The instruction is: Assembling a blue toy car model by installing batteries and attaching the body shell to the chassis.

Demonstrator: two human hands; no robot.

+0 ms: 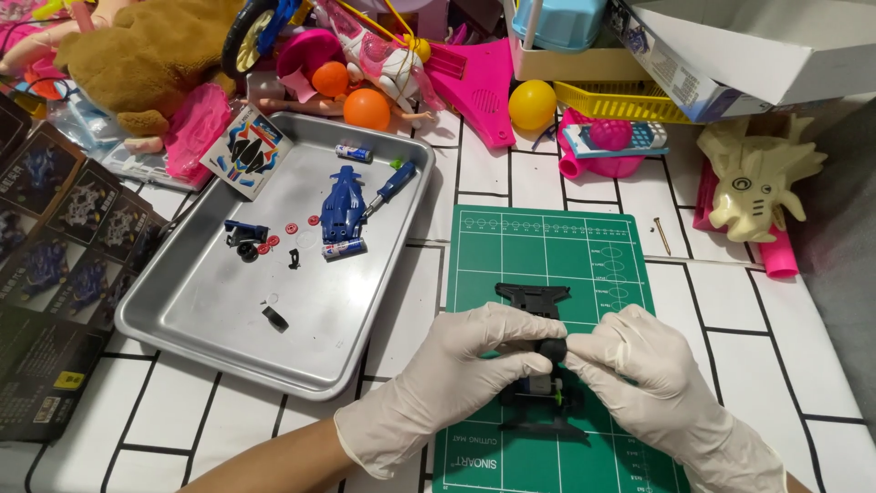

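Black plastic toy car chassis (538,393) on green cutting mat (547,265), long axis running away from the person. Small black wheel (552,349) sits between both gloved hands: left hand (456,365) fingers and right hand (630,361) fingers pinch it together.

Steel tray (182,310) blocks left; mat (547,246) ahead lies open

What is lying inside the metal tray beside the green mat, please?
Inside the metal tray: a blue car body, a screwdriver, two small batteries, red rings and black parts. Nothing there looks covered.
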